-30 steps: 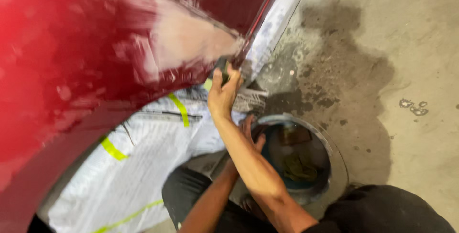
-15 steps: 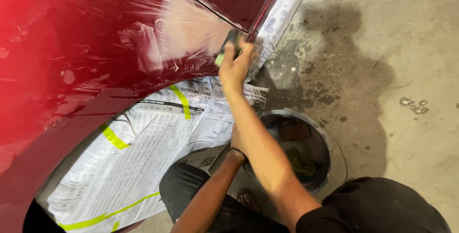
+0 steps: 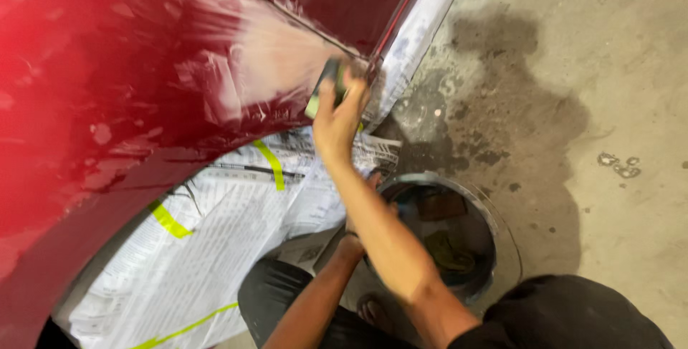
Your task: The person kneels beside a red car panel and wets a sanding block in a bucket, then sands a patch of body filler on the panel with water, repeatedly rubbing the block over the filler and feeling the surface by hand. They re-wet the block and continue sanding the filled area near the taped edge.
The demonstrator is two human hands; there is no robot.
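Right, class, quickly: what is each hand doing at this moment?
Right hand: closed on a dark sanding block, pressed against the red car panel.
Left hand: mostly hidden behind the right forearm by the bucket; cannot be told.

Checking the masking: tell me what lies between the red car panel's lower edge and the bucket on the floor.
In the head view, newspaper masking held with yellow-green tape strips fills the gap between the red panel and the bucket; the right forearm also crosses it.

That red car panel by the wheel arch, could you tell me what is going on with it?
A person's right hand presses a sanding block against the pale, dulled patch on the red car panel. The left hand reaches toward the bucket on the wet concrete floor. Taped newspaper masks the wheel arch.
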